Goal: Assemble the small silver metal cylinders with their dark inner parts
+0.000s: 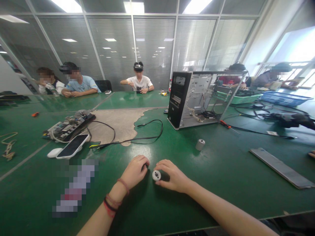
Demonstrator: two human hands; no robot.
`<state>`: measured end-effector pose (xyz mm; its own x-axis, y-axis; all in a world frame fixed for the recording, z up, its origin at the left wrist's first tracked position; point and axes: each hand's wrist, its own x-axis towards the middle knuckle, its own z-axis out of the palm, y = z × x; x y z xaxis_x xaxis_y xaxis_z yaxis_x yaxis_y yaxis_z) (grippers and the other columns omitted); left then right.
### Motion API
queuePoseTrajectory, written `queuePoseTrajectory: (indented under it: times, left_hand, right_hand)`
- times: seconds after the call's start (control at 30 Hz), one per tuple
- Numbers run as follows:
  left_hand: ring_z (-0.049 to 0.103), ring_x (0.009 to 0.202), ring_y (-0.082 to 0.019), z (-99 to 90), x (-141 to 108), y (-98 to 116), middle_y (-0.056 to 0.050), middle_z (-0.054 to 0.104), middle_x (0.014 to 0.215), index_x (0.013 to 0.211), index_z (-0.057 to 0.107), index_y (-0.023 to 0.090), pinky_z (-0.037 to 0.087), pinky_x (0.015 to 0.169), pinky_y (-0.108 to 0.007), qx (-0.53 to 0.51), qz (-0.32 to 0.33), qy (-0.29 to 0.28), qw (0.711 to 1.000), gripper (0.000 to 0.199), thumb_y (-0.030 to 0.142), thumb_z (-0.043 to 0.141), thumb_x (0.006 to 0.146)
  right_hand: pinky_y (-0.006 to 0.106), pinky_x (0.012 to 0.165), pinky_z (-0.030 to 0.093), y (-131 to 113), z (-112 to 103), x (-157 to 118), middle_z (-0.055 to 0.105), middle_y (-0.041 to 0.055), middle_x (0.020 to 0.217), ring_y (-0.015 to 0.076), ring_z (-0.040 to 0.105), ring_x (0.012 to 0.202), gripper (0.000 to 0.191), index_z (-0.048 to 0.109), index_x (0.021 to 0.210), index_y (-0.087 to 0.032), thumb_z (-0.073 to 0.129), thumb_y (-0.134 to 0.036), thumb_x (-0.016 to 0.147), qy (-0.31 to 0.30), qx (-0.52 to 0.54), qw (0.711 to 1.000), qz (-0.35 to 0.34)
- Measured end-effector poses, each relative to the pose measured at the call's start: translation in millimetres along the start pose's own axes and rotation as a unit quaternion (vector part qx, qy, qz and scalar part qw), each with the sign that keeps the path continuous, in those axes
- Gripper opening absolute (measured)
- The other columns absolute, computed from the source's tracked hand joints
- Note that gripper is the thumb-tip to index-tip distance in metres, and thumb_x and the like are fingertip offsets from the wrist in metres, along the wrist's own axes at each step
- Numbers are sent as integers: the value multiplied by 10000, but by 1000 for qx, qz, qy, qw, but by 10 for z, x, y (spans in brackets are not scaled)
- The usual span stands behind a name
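Note:
My right hand (173, 177) is closed round a small silvery cylinder that looks like a small motor (156, 176), its round end with dark holes facing me. Just to its left, my left hand (136, 170) is curled shut with a bit of something dark at the fingertips, too hidden to name. A small gap separates the two hands, low over the green table. Beyond my right hand, a similar metal cylinder (200, 145) stands on the tabletop.
An open computer case (182, 101) stands ahead, with a screwdriver (225, 124) beside it. A flat metal panel (280, 167) lies right. Left are a phone (73, 146), a circuit assembly (70, 126) and a black cable (147, 139). Several people sit across the green table (137, 209).

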<state>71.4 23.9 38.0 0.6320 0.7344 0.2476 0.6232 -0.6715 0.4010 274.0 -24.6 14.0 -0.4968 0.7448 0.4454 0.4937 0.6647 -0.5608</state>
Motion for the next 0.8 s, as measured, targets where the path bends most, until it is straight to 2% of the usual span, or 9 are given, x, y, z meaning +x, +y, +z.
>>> queuePoseTrajectory:
  times: [0.27, 0.43, 0.63, 0.8]
  left_hand:
    - [525, 845, -195, -2, -4, -13, -40, 579, 839, 806, 542, 192, 413, 784, -311, 6, 7, 2, 1000, 191, 59, 414, 758]
    - [518, 837, -190, -3, -11, -14, -38, 572, 834, 805, 539, 188, 411, 784, -309, 15, 9, -5, 1000, 190, 58, 409, 761]
    - [520, 829, -185, 15, -11, -23, -30, 573, 820, 797, 539, 188, 403, 806, -315, 24, 9, -9, 1000, 186, 58, 410, 760]
    - [517, 819, -179, 21, -12, -27, -24, 571, 813, 794, 539, 187, 399, 811, -312, 30, 10, -11, 999, 181, 58, 417, 760]
  right_hand:
    - [315, 784, 422, -2, -102, -12, 598, 52, 923, 197, 531, 875, 273, 557, 967, -206, 656, -323, 740, 37, 25, 998, 46]
    - [287, 714, 430, 118, -371, -24, 579, 44, 863, 177, 530, 791, 218, 549, 924, -190, 627, -285, 743, 93, -6, 991, 98]
    - [279, 677, 425, 442, -884, -174, 607, 21, 821, 163, 550, 723, 210, 581, 899, -187, 603, -319, 736, 9, -55, 978, 202]
    - [290, 668, 439, 758, -1230, -455, 644, 25, 780, 185, 585, 711, 259, 606, 888, -191, 566, -394, 732, -6, -77, 943, 323]
